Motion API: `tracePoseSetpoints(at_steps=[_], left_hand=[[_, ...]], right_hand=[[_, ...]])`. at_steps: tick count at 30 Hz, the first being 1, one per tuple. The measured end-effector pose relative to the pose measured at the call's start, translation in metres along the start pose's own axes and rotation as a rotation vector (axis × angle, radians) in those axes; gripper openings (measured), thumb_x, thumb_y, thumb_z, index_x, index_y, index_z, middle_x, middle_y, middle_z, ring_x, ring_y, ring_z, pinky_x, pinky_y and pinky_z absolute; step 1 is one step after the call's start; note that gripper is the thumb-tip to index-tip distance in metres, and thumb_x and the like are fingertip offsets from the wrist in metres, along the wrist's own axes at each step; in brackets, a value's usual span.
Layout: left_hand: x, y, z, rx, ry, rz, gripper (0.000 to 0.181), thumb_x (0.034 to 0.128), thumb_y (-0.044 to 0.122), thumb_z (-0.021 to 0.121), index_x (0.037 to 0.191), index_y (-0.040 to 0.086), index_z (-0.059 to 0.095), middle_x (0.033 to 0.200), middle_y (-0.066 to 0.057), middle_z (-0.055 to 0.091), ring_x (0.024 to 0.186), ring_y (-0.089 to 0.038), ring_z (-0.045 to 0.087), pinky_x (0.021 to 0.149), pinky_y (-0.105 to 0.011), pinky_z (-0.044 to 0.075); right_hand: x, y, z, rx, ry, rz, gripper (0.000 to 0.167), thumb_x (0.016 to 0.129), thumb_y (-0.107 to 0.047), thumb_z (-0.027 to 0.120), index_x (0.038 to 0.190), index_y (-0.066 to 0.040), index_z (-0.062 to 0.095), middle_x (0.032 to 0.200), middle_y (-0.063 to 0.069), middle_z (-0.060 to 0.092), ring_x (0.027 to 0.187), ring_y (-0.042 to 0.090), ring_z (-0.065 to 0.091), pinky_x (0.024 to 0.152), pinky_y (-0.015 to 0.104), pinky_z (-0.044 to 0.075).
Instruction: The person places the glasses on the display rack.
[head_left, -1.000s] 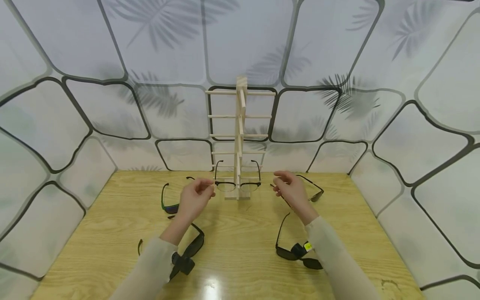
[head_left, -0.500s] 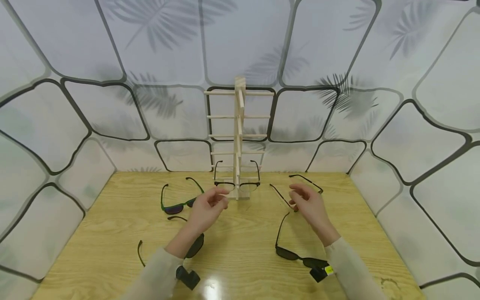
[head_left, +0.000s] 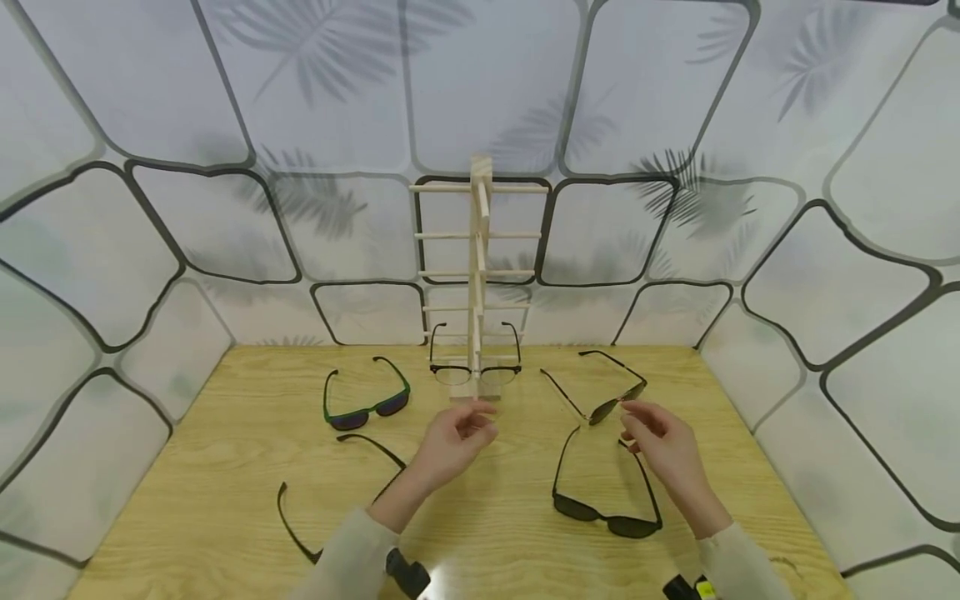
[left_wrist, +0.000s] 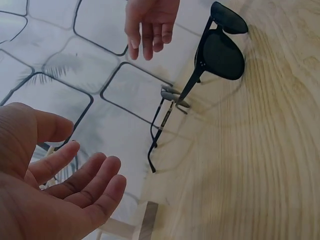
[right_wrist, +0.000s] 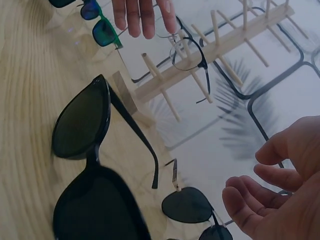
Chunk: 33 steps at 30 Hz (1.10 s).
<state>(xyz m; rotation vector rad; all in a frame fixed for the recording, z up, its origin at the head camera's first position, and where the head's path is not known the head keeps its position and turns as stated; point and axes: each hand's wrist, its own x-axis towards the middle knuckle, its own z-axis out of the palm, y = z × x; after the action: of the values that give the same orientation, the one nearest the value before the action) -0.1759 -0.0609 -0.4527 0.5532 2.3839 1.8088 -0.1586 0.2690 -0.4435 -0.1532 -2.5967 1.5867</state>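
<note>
Watching remotely, I find the glasses (head_left: pixel 452 368) low on the stand (head_left: pixel 481 242) near the far edge of the worktop (head_left: pixel 517 483), apparently so it carries their temples. Lenses face the near edge, temples the far; their long axis runs side to side. The left hand (head_left: pixel 453 439) and right hand (head_left: pixel 665 442) hold nothing, fingers loosely bent, the latter beside sunglasses (head_left: pixel 603 412).

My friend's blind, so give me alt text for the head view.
A person's left grip and right grip, both empty, hover above a wood-grain table; sunglasses lie on either side; browline eyeglasses rest on a wooden display rack.
</note>
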Motion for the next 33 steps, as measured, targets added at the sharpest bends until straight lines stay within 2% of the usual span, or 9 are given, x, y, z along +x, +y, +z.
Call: tracePoseSetpoints(at_steps=[5, 10, 16, 21, 29, 33], left_hand=[[0.004, -0.003, 0.017, -0.034, -0.041, -0.012, 0.032, 0.1061, 0.017, 0.066, 0.134, 0.002, 0.068, 0.113, -0.021, 0.074, 0.095, -0.023, 0.071, 0.075, -0.024, 0.056], [0.008, -0.009, 0.038, -0.061, -0.067, -0.021, 0.032, 0.1052, 0.015, 0.066, 0.135, 0.004, 0.069, 0.114, -0.019, 0.075, 0.098, -0.023, 0.072, 0.078, -0.024, 0.057], [0.007, -0.013, 0.057, -0.064, -0.095, -0.034, 0.033, 0.1047, 0.018, 0.067, 0.135, 0.005, 0.069, 0.113, -0.018, 0.075, 0.098, -0.023, 0.072, 0.079, -0.026, 0.058], [0.007, -0.017, 0.070, -0.082, -0.121, -0.067, 0.034, 0.1046, 0.017, 0.067, 0.136, 0.005, 0.068, 0.113, -0.016, 0.075, 0.094, -0.017, 0.071, 0.075, -0.026, 0.059], [0.005, -0.019, 0.084, -0.067, -0.115, -0.078, 0.034, 0.1036, 0.014, 0.067, 0.136, 0.002, 0.068, 0.113, -0.017, 0.075, 0.099, -0.027, 0.073, 0.081, -0.033, 0.061], [0.004, -0.019, 0.088, -0.071, -0.127, -0.080, 0.035, 0.1030, 0.014, 0.068, 0.136, 0.003, 0.068, 0.112, -0.017, 0.076, 0.097, -0.028, 0.074, 0.079, -0.033, 0.061]], right_hand=[[-0.009, 0.010, -0.007, -0.027, 0.017, 0.000, 0.039, 0.108, -0.023, 0.062, 0.141, -0.001, 0.064, 0.113, 0.007, 0.074, 0.088, 0.002, 0.067, 0.076, 0.028, 0.063], [-0.016, 0.022, -0.012, -0.031, 0.028, 0.046, 0.042, 0.108, -0.024, 0.063, 0.141, 0.001, 0.063, 0.116, 0.007, 0.074, 0.090, 0.004, 0.067, 0.077, 0.026, 0.062], [-0.025, 0.032, -0.016, -0.052, 0.028, 0.123, 0.048, 0.108, -0.034, 0.062, 0.143, -0.001, 0.062, 0.127, 0.015, 0.072, 0.093, 0.007, 0.066, 0.080, 0.025, 0.061], [-0.032, 0.041, -0.019, -0.059, 0.027, 0.155, 0.049, 0.108, -0.035, 0.062, 0.143, 0.000, 0.062, 0.127, 0.015, 0.072, 0.094, 0.005, 0.065, 0.080, 0.024, 0.061], [-0.039, 0.055, -0.022, -0.040, -0.005, 0.232, 0.054, 0.107, -0.038, 0.063, 0.147, -0.002, 0.059, 0.115, 0.006, 0.076, 0.091, 0.004, 0.066, 0.079, 0.026, 0.062], [-0.044, 0.061, -0.022, -0.033, -0.026, 0.251, 0.056, 0.107, -0.038, 0.065, 0.149, -0.002, 0.058, 0.114, 0.006, 0.076, 0.089, 0.002, 0.066, 0.078, 0.026, 0.062]])
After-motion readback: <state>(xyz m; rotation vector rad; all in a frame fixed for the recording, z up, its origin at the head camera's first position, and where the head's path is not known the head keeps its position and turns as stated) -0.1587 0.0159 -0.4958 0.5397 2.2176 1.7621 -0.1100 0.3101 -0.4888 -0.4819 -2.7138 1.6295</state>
